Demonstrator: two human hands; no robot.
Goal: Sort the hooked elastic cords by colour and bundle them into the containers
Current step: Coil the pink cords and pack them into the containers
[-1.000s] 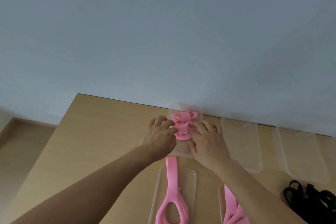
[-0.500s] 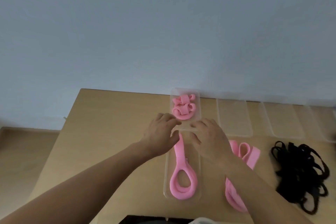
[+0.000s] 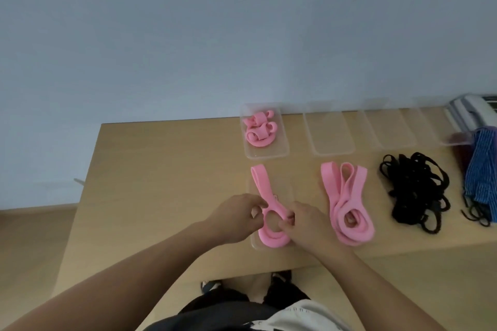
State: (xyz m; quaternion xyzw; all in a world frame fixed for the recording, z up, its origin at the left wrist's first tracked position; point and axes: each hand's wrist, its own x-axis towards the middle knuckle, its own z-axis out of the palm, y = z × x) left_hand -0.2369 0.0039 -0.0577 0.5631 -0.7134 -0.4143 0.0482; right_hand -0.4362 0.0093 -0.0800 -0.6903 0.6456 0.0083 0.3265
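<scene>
Pinching pink cord (image 3: 262,188) loop from both sides with left hand (image 3: 234,219) and right hand (image 3: 309,226), fingers curled on it, over container (image 3: 282,188) on tabletop (image 3: 161,169).

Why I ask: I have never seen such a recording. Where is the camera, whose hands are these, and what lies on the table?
There is no machine: a person wears one camera on the head, so you look down on their own arms. The left hand and right hand each pinch the loop of a pink cord lying over a clear container on the wooden table. Farther off, another container holds a bundled pink cord; the clear containers beside it look empty. To the right lie loose pink cords, a heap of black cords and blue striped ones.
</scene>
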